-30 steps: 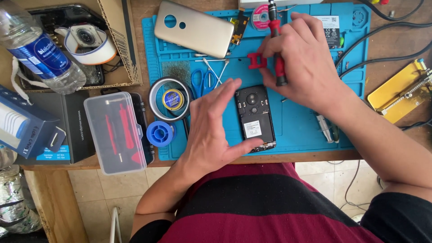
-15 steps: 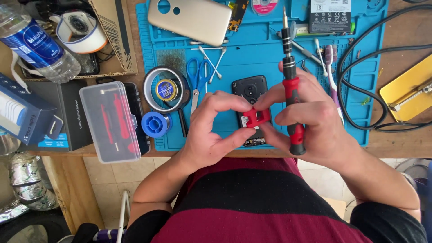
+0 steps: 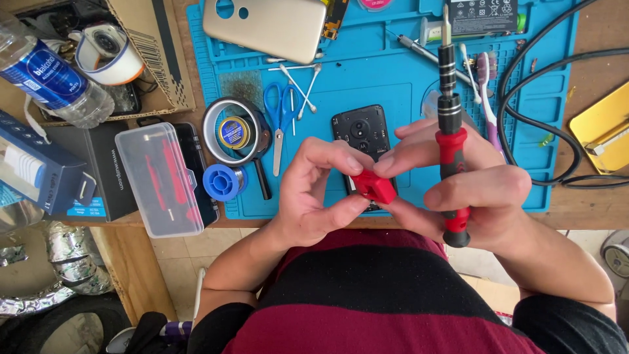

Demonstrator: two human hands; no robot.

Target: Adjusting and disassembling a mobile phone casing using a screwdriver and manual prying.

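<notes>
Looking down from the head camera, I see both hands meeting over the near edge of the blue work mat (image 3: 393,98). My left hand (image 3: 318,193) is curled narrow, thumb and fingertips pinching a small red block (image 3: 373,186), which sits between the two hands just above the mat's front edge. My right hand (image 3: 472,193) touches the same red block with its forefinger and thumb, while its other fingers are wrapped round the red grip of a precision screwdriver (image 3: 449,131). The screwdriver stands roughly upright in the view, black shaft and tip pointing away from me, butt end poking out below the fist.

Just beyond the red block, partly hidden by my fingers, a dark phone body (image 3: 360,131) lies flat on the mat with its camera ring showing. Left of it lie blue-handled scissors (image 3: 280,111), a round tin (image 3: 234,131) and a blue solder spool (image 3: 223,180). A gold phone back cover (image 3: 275,29) rests at the mat's far edge, with cotton swabs (image 3: 298,78) between it and the scissors. Off the mat to the left sits a clear plastic case (image 3: 160,180), and a water bottle (image 3: 56,75) lies farther out. A black cable (image 3: 524,118) loops over the right side of the mat.
</notes>
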